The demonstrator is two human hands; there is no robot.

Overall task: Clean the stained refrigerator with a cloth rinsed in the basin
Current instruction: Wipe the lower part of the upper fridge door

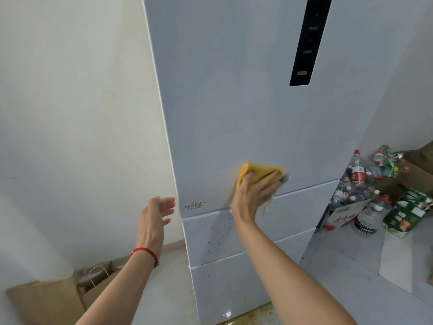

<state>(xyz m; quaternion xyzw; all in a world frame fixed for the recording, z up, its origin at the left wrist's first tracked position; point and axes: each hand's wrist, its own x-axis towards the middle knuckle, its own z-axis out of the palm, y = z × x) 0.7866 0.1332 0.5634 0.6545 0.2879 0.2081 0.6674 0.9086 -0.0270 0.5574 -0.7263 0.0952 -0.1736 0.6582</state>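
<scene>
A tall pale blue-white refrigerator [234, 102] fills the middle of the view. Dark specks [218, 240] dot its lower drawer fronts. My right hand [253, 193] presses a yellow cloth [260, 172] flat against the bottom of the upper door, fingers spread over the cloth. My left hand [155, 214] hovers in the air to the left of the refrigerator's edge, fingers relaxed, holding nothing. A red string is tied round that wrist. No basin is in view.
A black control strip [309, 41] runs down the upper door. A brown paper bag [93, 285] stands against the white wall at lower left. Several empty plastic bottles [358, 181] and green cartons [407, 212] lie on the floor to the right.
</scene>
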